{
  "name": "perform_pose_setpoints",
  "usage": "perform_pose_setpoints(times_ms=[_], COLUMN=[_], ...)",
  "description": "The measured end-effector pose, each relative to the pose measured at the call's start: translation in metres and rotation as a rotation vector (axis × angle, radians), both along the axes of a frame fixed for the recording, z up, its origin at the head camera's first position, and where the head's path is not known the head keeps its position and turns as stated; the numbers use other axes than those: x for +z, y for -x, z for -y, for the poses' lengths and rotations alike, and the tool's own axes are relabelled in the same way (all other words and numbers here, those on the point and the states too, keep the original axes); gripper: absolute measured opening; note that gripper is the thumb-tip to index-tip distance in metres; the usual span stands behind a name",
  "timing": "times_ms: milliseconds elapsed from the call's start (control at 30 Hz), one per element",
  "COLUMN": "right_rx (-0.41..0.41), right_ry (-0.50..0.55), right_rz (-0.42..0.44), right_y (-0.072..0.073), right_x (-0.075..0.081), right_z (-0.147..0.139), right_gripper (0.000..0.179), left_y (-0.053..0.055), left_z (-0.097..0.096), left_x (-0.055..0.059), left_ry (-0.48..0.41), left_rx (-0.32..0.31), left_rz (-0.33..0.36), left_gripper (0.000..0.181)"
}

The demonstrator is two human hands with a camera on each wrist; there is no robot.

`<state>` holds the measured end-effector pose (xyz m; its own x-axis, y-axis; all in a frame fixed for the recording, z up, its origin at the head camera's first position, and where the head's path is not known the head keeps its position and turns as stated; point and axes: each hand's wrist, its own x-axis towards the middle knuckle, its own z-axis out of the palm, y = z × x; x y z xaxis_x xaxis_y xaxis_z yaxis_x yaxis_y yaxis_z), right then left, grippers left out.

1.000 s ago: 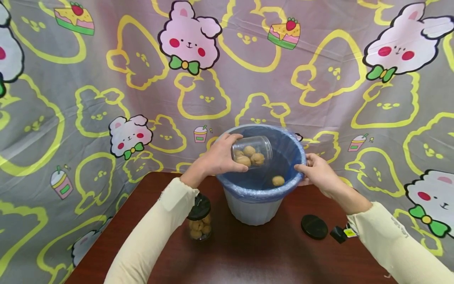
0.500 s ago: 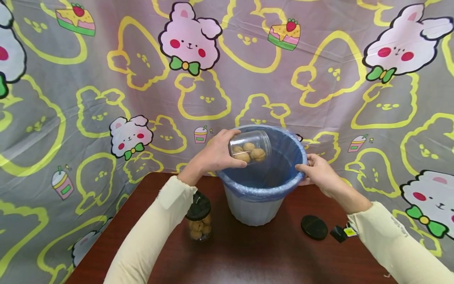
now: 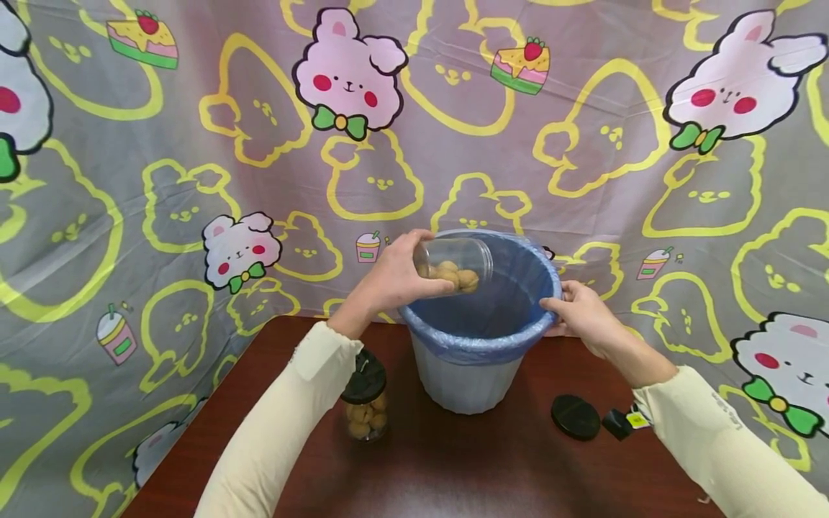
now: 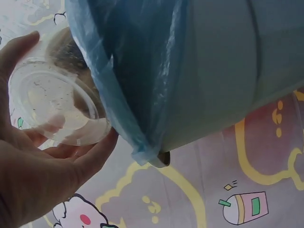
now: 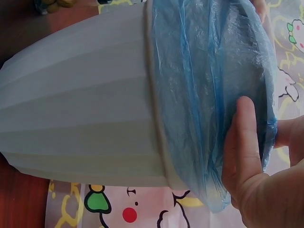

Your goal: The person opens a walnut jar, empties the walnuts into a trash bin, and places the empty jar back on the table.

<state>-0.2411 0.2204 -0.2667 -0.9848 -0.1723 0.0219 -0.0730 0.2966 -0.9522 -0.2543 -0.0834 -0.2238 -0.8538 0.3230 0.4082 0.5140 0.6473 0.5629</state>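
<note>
In the head view my left hand [image 3: 398, 275] grips a clear plastic jar [image 3: 476, 252], lying nearly on its side over the left part of the bin's mouth. Several walnuts [image 3: 465, 279] rest along the jar's lower wall. The jar's round base [image 4: 57, 107] faces the left wrist camera, with thumb and fingers around it. My right hand [image 3: 586, 316] pinches the bin's right rim, fingers outside against the blue bag [image 5: 199, 95] and thumb over the edge. The pale grey bin [image 3: 466, 381] stands upright on the table; its bottom inside is hidden.
A second jar [image 3: 365, 414] of walnuts with a black lid stands left of the bin. On the right lie a loose black lid [image 3: 576, 416] and a small black object [image 3: 617, 424] with a yellow tag. A patterned curtain [image 3: 453, 158] hangs behind the dark red table [image 3: 453, 467].
A walnut seen inside the bin a second ago is out of sight now. The left hand has tipped the jar a little, and its walnuts have shifted. The right hand stays on the rim.
</note>
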Motion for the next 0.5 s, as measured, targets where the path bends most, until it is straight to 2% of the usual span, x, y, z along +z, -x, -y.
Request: perform_pose_setpoints(times_ms=[333, 500], right_rx=[-0.01, 0.004], right_ry=[0.02, 0.039], right_rz=[0.015, 0.036], right_y=[0.0046, 0.0065], right_x=[-0.0006, 0.0001], right_z=[-0.002, -0.0014], right_gripper=[0.05, 0.052], left_y=[0.0025, 0.005], left_z=[-0.0007, -0.0044], left_x=[-0.0046, -0.0068], left_ry=[-0.152, -0.16], left_rx=[0.024, 0.044], left_rz=[0.078, 0.069], left_gripper=[0.082, 0.081])
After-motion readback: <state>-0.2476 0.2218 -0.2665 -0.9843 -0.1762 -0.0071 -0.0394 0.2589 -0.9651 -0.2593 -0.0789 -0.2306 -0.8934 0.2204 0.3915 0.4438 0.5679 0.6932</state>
